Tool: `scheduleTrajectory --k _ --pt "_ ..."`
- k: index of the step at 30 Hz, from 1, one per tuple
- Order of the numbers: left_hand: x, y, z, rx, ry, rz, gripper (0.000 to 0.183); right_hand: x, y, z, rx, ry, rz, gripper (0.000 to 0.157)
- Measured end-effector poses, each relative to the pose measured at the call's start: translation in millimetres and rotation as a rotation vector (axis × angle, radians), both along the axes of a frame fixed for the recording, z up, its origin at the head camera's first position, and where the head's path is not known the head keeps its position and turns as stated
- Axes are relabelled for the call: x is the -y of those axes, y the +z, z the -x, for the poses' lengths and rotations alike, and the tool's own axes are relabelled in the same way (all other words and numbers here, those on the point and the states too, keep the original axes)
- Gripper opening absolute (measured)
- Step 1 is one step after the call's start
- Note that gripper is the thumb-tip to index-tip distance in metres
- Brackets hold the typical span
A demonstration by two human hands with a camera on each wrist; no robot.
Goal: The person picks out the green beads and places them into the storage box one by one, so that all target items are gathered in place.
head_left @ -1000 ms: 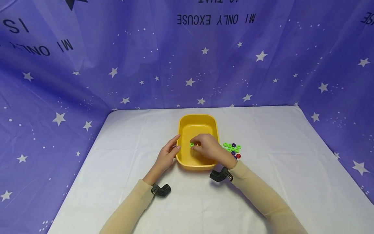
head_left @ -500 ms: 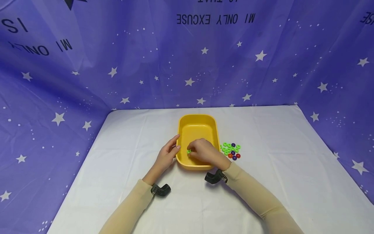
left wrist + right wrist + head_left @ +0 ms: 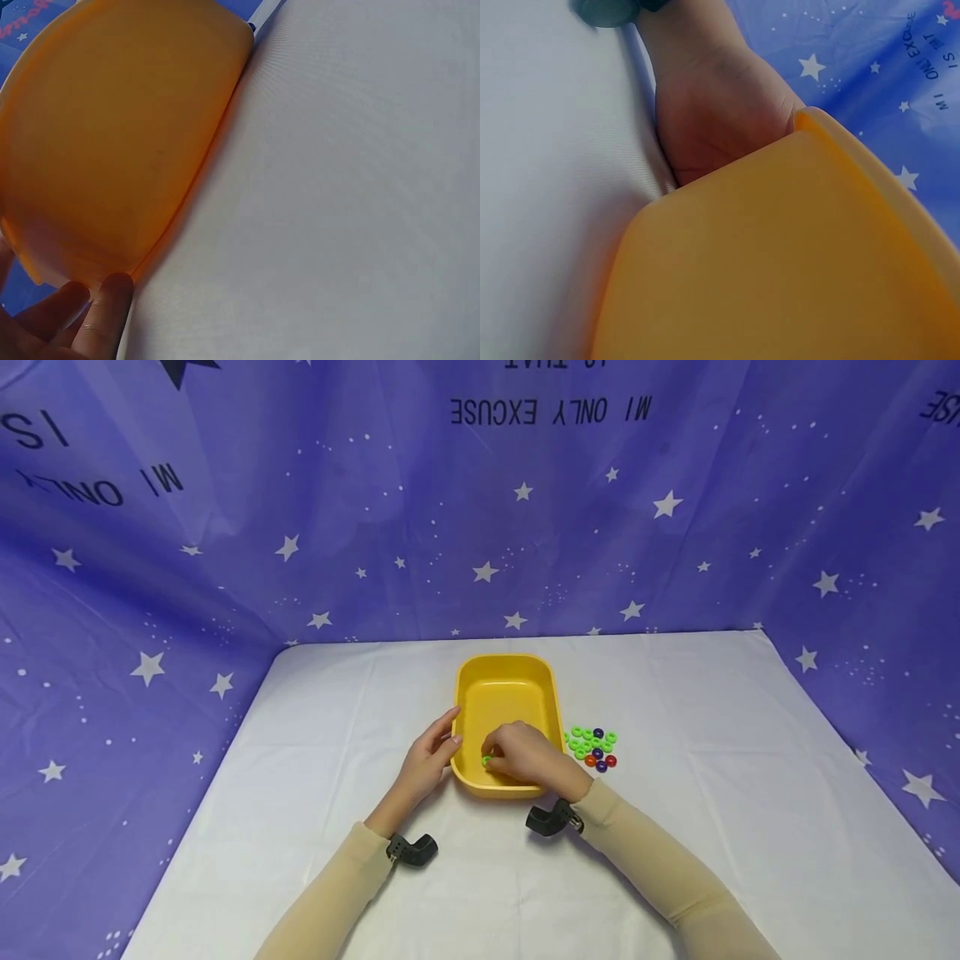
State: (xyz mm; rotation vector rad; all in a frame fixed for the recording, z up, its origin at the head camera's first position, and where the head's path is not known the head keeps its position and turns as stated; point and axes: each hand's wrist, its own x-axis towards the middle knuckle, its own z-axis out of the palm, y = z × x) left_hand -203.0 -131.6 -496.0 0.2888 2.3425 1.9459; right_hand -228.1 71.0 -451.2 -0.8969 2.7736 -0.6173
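A yellow plastic tray (image 3: 506, 697) stands on the table, its bare floor showing at the far end. My right hand (image 3: 525, 752) reaches over its right side, low inside near the close end. Between thumb and forefinger it pinches a small green ring (image 3: 487, 761), partly covered by the fingers. My left hand (image 3: 422, 764) touches the tray's left side with loosely bent fingers. In the left wrist view, fingertips (image 3: 112, 289) rest against the tray's outer wall (image 3: 127, 135). The right wrist view shows a palm and wrist beyond the tray wall (image 3: 765, 255), fingers hidden.
Several green rings (image 3: 596, 742) lie loosely on the table close to the tray's right side. Among them are purple rings (image 3: 597, 754), an orange ring (image 3: 590, 761) and a red ring (image 3: 611, 761). A purple starry curtain (image 3: 480, 527) encloses the white-covered table (image 3: 360, 710).
My right hand has moved toward the tray's close end with the green ring and sits lower. The loose rings are less covered by the wrist. My left hand has stayed at the tray's side.
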Motion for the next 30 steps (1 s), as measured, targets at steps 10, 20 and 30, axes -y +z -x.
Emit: scheduleTrajectory --k 10,20,30 --pt "-0.7 -2.4 -0.5 0.006 0.004 -0.001 0.053 -1.7 1.5 -2.2 0.027 -0.005 0.009 0.015" --pt "-0.5 -3.4 -0.6 0.007 0.0 -0.01 0.053 -3.2 0.2 -0.2 0.034 -0.021 0.008 0.018" --pt "0.6 -2.5 -0.1 -0.004 -0.011 -0.003 0.053 -3.6 0.2 0.8 0.028 -0.015 0.028 0.019"
